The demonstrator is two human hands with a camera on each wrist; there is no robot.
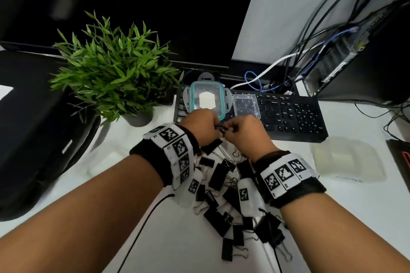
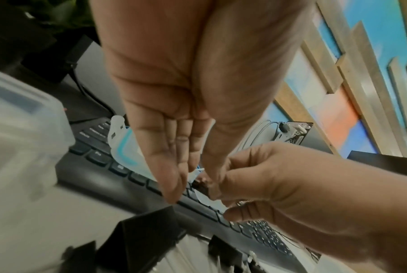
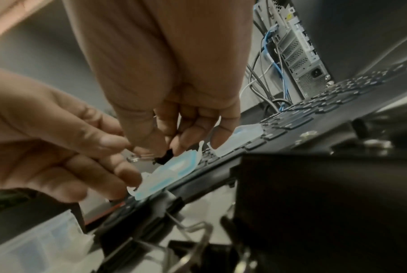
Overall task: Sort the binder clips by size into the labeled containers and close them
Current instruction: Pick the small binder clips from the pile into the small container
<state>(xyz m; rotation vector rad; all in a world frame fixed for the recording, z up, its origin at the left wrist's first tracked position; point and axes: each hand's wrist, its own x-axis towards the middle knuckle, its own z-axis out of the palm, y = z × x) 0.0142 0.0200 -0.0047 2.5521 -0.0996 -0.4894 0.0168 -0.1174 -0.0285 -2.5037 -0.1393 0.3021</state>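
White desk (image 1: 66, 184) carries a heap of binder clips (image 1: 218, 186) before the keyboard (image 1: 295, 117). Left hand (image 1: 200, 126) and right hand (image 1: 245, 134) meet above it, fingertips of both pinching one small black clip (image 3: 163, 157).

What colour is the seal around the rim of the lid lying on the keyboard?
Teal, a blue-green band just inside the lid's rim; the head view shows it best.

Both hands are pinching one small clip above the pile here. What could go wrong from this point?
1. The small clip is held only at the fingertips of left hand and right hand; it may slip and fall back into the pile.
2. The lids lie on the keyboard; a reach could knock them.
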